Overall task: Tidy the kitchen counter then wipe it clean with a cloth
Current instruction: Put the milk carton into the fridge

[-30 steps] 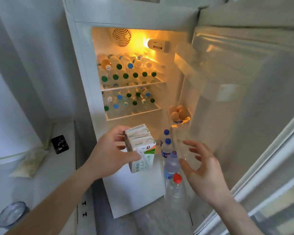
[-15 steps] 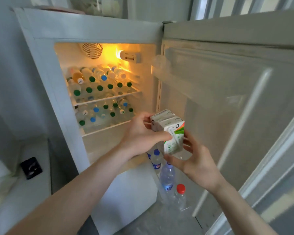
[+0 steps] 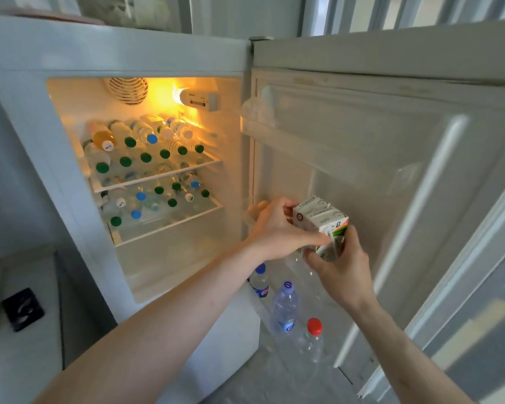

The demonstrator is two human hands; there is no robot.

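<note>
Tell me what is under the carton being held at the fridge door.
Below the carton, three bottles stand in the door's bottom shelf: a blue-capped one, a larger clear one and a red-capped one. The right hand hides the carton's base.

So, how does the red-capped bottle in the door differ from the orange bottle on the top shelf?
The red-capped bottle stands upright in the door; the orange bottle lies on its side on the top shelf, cap toward the camera. The red-capped bottle looks clear; the orange bottle holds orange liquid. Their caps differ: red against white. Both are small plastic bottles, capped.
</note>
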